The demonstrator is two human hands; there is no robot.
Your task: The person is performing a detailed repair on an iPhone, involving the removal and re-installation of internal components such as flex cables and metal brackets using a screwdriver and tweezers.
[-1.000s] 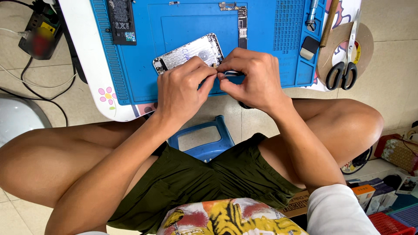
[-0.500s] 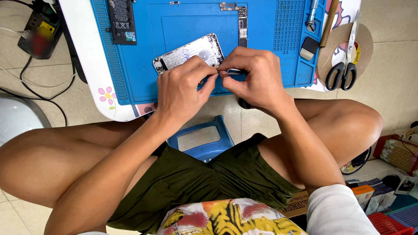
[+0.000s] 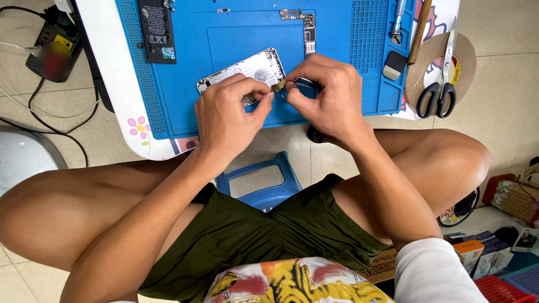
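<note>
Brass-coloured part [image 3: 277, 86], tiny: pinched between left hand [image 3: 227, 115] fingertips and right hand [image 3: 328, 95], both grips closed on it, above phone shell [image 3: 247, 70]. Best handled lightly, steadily, over mat [image 3: 185, 106].

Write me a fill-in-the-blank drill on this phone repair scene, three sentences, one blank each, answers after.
1. The opened phone shell lies on a mat whose colour is ____.
2. The left hand and the right hand pinch a small ____-coloured part between them.
3. The black-handled scissors rest on a roll of tape to the ____ of the mat.

Missing words: blue; gold; right
</note>
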